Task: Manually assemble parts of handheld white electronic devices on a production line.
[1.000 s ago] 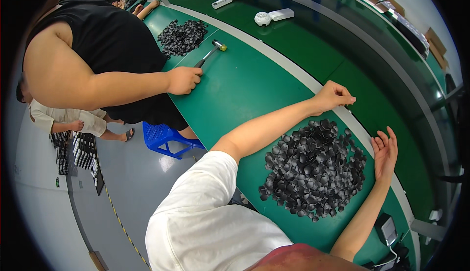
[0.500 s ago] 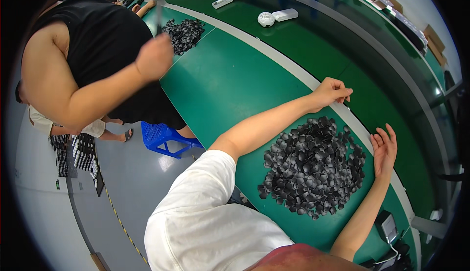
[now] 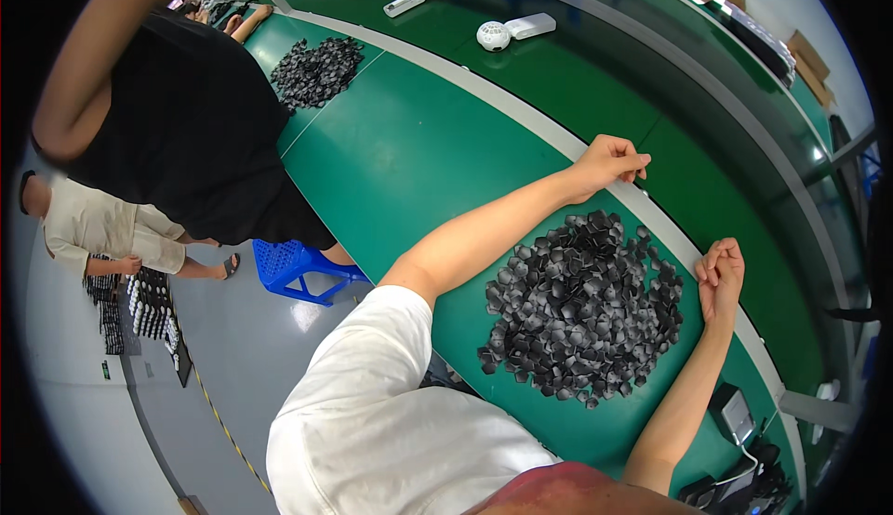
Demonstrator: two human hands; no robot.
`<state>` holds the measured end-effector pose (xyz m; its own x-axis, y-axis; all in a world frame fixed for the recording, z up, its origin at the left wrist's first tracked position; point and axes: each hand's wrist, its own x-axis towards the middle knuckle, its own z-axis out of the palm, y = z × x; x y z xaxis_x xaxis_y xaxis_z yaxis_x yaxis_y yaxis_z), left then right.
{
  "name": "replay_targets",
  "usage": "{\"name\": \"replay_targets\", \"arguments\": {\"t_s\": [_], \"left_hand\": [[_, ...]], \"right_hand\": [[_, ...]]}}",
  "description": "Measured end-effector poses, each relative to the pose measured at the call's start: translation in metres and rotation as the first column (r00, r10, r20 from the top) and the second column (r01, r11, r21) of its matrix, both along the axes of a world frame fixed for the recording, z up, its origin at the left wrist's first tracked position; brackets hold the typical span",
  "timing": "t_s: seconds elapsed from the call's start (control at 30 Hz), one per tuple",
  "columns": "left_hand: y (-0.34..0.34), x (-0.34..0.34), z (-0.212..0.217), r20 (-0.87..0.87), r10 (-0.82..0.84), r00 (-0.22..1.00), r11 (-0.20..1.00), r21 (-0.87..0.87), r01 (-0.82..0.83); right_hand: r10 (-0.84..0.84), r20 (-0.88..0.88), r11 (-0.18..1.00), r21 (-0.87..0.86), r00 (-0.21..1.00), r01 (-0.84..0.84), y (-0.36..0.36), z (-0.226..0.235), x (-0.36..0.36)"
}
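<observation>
Black petal-like pieces (image 3: 586,315) heaped on green worktop (image 3: 409,161), lower right of frame, between forearms (image 3: 498,227). Left hand (image 3: 609,163), right of centre: fingers pinched; right hand (image 3: 721,275), farther right: loosely curled. Cannot tell if either holds anything. Inward forearm sweep could scatter edge pieces.

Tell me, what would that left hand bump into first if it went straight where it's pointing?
Probably the grey rail on the far side: from the left hand, the way over the dark green surface looks free, though its height above that surface is hard to judge.
</observation>
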<state>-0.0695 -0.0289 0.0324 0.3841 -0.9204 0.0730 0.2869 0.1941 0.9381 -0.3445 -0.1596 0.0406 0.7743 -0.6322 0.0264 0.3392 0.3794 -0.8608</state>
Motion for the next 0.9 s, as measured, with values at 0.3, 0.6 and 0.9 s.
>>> {"name": "replay_targets", "arguments": {"t_s": [0.3, 0.6, 0.9], "left_hand": [[-0.002, 0.001, -0.004, -0.088, -0.042, 0.995, 0.999, -0.023, 0.040], [0.002, 0.004, -0.004, -0.320, -0.053, 0.946, 0.994, -0.110, 0.019], [0.003, 0.008, -0.006, -0.430, -0.134, 0.893, 0.980, -0.192, 0.054]], "right_hand": [[-0.023, -0.001, 1.000, -0.017, 1.000, 0.023, 0.000, -0.003, -0.001], [-0.065, -0.022, 0.998, -0.008, 0.998, 0.065, 0.002, -0.004, -0.002], [-0.066, -0.052, 0.998, 0.005, 0.996, 0.067, 0.000, -0.005, -0.009]]}}
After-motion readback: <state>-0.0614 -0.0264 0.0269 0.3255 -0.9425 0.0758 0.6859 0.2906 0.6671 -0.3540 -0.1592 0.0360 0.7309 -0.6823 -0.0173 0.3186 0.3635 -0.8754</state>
